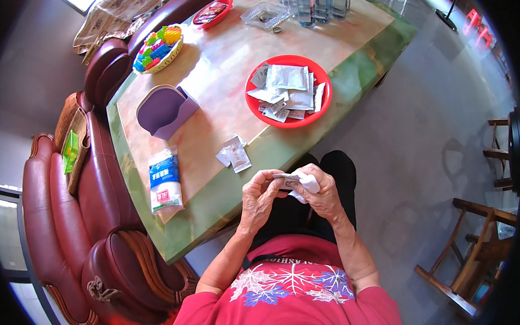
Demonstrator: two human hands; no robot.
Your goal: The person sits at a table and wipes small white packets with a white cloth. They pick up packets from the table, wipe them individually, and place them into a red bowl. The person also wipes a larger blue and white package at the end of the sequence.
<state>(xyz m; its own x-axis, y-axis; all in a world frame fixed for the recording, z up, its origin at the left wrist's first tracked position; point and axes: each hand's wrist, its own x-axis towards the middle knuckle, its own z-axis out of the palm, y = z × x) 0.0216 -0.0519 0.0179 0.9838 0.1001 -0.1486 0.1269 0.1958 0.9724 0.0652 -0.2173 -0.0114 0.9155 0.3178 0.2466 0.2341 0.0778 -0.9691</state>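
Between left hand (258, 198) and right hand (326, 197), small packet (287, 183) and white wad (309, 184).

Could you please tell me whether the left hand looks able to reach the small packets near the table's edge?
Probably yes: the small packets lie just beyond the left hand, with nothing visible in between, though it would likely have to let go of the held packet first.

The fisheye head view looks down from near above the left hand (258, 200) and right hand (325, 199). Beyond them, it takes in the marbled table (225, 72).
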